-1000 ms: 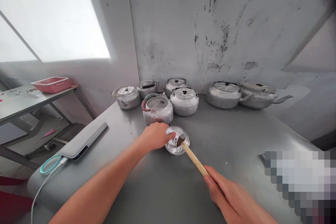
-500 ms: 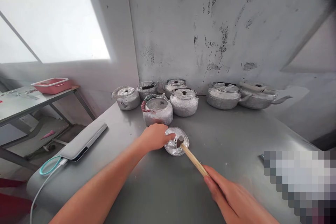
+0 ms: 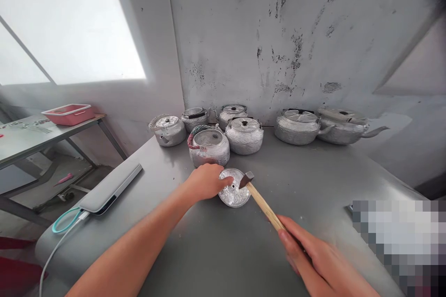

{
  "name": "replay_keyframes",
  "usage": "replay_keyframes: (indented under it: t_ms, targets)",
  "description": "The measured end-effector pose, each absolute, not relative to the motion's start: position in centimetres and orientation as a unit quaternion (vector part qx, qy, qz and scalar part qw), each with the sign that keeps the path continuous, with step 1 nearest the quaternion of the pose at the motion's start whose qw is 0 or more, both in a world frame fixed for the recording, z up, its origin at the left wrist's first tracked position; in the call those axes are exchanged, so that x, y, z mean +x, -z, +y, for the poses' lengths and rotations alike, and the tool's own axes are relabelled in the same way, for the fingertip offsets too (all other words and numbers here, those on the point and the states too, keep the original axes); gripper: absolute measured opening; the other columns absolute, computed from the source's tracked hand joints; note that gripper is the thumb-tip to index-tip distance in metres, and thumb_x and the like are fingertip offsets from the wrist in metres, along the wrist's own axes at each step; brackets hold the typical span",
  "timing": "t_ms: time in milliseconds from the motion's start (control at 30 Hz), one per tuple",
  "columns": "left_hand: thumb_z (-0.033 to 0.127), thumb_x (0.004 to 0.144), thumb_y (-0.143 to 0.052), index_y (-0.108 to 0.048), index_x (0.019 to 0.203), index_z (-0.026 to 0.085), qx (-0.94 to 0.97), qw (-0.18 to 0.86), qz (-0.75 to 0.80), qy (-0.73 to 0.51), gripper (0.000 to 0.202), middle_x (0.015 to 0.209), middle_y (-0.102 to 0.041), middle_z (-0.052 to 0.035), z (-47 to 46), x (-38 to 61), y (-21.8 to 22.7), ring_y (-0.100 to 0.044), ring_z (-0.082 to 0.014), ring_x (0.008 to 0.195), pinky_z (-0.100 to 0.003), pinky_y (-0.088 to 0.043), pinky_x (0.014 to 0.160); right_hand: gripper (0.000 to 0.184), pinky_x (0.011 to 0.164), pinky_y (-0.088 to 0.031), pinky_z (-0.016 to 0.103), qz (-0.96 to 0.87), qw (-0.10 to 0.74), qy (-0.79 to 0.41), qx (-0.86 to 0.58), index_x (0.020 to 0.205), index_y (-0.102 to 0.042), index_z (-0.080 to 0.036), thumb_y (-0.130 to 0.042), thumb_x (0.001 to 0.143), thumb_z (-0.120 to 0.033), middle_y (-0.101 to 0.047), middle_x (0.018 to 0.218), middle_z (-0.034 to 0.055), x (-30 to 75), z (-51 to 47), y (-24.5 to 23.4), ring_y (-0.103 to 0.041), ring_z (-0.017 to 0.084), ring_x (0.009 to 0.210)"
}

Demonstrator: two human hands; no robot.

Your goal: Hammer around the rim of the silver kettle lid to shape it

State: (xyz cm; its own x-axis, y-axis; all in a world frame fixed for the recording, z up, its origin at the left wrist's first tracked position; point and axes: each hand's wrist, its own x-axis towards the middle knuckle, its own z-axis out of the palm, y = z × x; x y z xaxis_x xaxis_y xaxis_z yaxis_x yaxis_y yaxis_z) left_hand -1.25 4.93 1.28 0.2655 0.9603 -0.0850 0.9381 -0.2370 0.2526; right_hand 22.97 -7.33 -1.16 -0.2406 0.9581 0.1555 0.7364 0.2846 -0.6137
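A round, dented aluminium kettle lid (image 3: 234,198) lies on the grey tabletop in front of me. My left hand (image 3: 206,182) grips its left edge, thumb laid on top near the small centre hole; the other fingers are hidden. Wrapped around a light wooden handle, my right hand (image 3: 302,249) holds a hammer (image 3: 259,202). The hammer's dark metal head is over the right part of the lid; whether it touches, I cannot tell. Just behind my left hand stands a lidless kettle (image 3: 210,151) with a red and green wrapped handle.
Several silver kettles stand along the wall, among them a lidded kettle (image 3: 244,138) and a wide kettle (image 3: 298,130). A grey power bank (image 3: 108,190) with cables lies left. A pink basket (image 3: 69,115) rests on a side table. A pixelated patch covers the right edge.
The hammer head has moved right and slightly up, from beside the lid's centre hole toward its right edge. My right hand has shifted a little right; my left hand and the lid stay put.
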Motion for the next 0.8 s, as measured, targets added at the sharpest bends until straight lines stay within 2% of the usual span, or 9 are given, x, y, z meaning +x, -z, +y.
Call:
replay_keyframes:
  t_ms: [233,433,567,700,800]
  targets:
    - [0.059,0.095,-0.042,-0.059,0.080,0.021,0.784,0.126,0.606,-0.048,0.044,0.094,-0.072,-0.0087,4.9,-1.2,-1.1,-0.068,-0.0261,0.084,-0.029,-0.038,0.058,0.036,0.044,-0.039,0.026,-0.744,0.260,-0.244,-0.565,0.075,-0.058,-0.029,-0.038,0.100,-0.045,-0.059,0.054,-0.0034,22.5,-7.1,1.6,-0.053,0.017,0.045]
    - [0.058,0.095,-0.043,-0.061,0.081,0.021,0.782,0.134,0.607,-0.043,0.043,0.095,-0.072,-0.0094,4.8,-1.2,-1.4,-0.068,-0.0260,0.085,-0.029,-0.040,0.060,0.032,0.047,-0.042,0.023,-0.729,0.280,-0.284,-0.556,0.090,-0.063,-0.026,-0.039,0.100,-0.046,-0.059,0.056,-0.0043,22.3,-7.3,1.9,-0.054,0.015,0.048]
    - [0.057,0.095,-0.043,-0.063,0.084,0.021,0.778,0.138,0.611,-0.042,0.043,0.096,-0.072,-0.0103,4.8,-1.2,-1.5,-0.068,-0.0264,0.086,-0.029,-0.043,0.062,0.033,0.046,-0.041,0.022,-0.727,0.250,-0.303,-0.563,0.083,-0.063,-0.026,-0.041,0.100,-0.044,-0.059,0.057,-0.0043,22.2,-7.3,1.3,-0.054,0.014,0.049]
    - [0.058,0.095,-0.043,-0.064,0.084,0.020,0.779,0.137,0.610,-0.045,0.044,0.095,-0.072,-0.0105,4.8,-1.2,-1.4,-0.068,-0.0263,0.087,-0.029,-0.043,0.063,0.032,0.049,-0.043,0.024,-0.730,0.275,-0.268,-0.565,0.096,-0.065,-0.027,-0.039,0.100,-0.043,-0.060,0.060,-0.0036,22.3,-7.4,0.8,-0.056,0.016,0.051]
    - [0.057,0.095,-0.044,-0.064,0.083,0.020,0.783,0.136,0.605,-0.047,0.044,0.094,-0.072,-0.0101,4.9,-1.3,-1.3,-0.068,-0.0259,0.086,-0.029,-0.043,0.063,0.033,0.050,-0.044,0.025,-0.736,0.245,-0.276,-0.568,0.092,-0.065,-0.027,-0.038,0.100,-0.044,-0.060,0.060,-0.0033,22.3,-7.5,0.7,-0.056,0.017,0.052]
